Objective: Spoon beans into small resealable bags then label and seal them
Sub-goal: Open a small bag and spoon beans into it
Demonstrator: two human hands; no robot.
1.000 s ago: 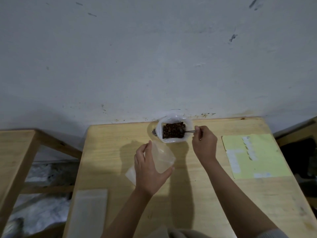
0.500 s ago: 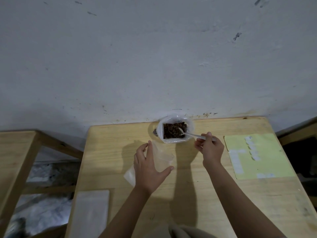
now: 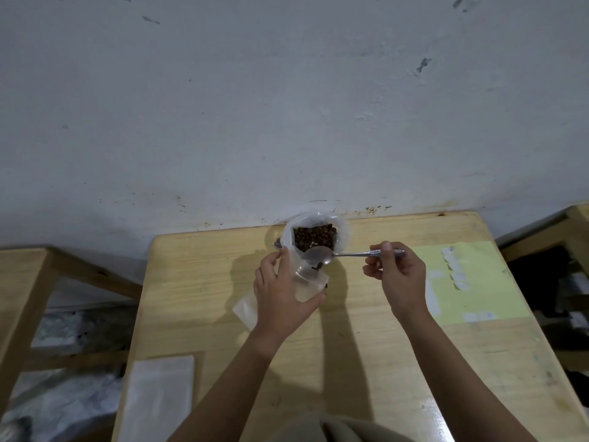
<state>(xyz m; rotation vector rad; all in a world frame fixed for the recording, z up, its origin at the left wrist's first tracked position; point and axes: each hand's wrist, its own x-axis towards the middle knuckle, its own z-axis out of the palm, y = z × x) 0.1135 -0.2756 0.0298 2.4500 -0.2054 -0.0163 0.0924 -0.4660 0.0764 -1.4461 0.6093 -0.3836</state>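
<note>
My left hand (image 3: pixel 280 295) grips the flimsy, slippery bag (image 3: pixel 307 279) near its mouth, right hand (image 3: pixel 400 279) pinching the stiff spoon (image 3: pixel 318 256) handle

Lighting is dim and flat, with a cool grey cast over the wall (image 3: pixel 287 106). The source sits above and behind me: my arms throw long, soft-edged shadows forward across the wooden table (image 3: pixel 366 346), and a darker shadow pools beside my left hand (image 3: pixel 280 298). A small patch of glare shows on the table's varnish near the lower right. The spoon (image 3: pixel 318 256) bowl catches a dull highlight. Wide-angle distortion bows the table's far edge and splays its sides outward. Detail is soft throughout; the label sheet (image 3: pixel 478 282) reads as pale blurs. The corners fall murky, and the floor clutter at both sides is indistinct.
</note>
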